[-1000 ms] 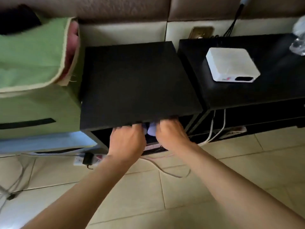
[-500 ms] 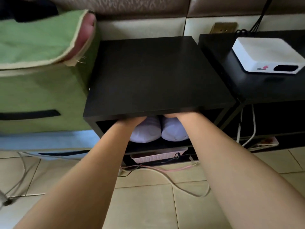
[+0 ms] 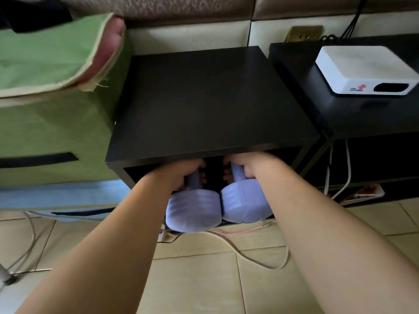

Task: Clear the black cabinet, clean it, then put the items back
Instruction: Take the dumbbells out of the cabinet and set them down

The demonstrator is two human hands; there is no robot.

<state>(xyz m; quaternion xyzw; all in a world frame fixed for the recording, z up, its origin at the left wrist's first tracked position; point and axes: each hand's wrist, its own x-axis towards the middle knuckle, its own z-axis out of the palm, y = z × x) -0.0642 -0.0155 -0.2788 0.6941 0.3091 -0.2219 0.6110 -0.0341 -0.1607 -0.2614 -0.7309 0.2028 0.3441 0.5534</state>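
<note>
The floor (image 3: 199,279) is made of big pale tiles, and behind it the wall has soft padded panels. A black cabinet (image 3: 210,98) stands on the floor in the middle, with its open front facing the person.

Both arms reach to the top of that opening. The left hand (image 3: 181,172) is curled tight round the thin bar of a light purple dumbbell, the left dumbbell (image 3: 192,211). The right hand (image 3: 249,164) is curled the same way round the bar of the right dumbbell (image 3: 244,202). Just below each hand hangs that dumbbell's fat round end, sticking out of the front of the cabinet. The two round ends sit side by side and seem to touch. The far ends are hidden in the dark behind the hands.

Under the two dumbbells, a pink cord (image 3: 238,232) and a white cable (image 3: 256,257) lie on the tiles.

Off to the left of the left hand is a big green cloth box (image 3: 52,123), right against the cabinet's side. Off to the right of the right hand is another black stand (image 3: 317,105) with a white box (image 3: 362,69) sitting on top. Far beyond the hands, a gold wall socket (image 3: 303,34) shows on the wall between the cabinet and the stand.
</note>
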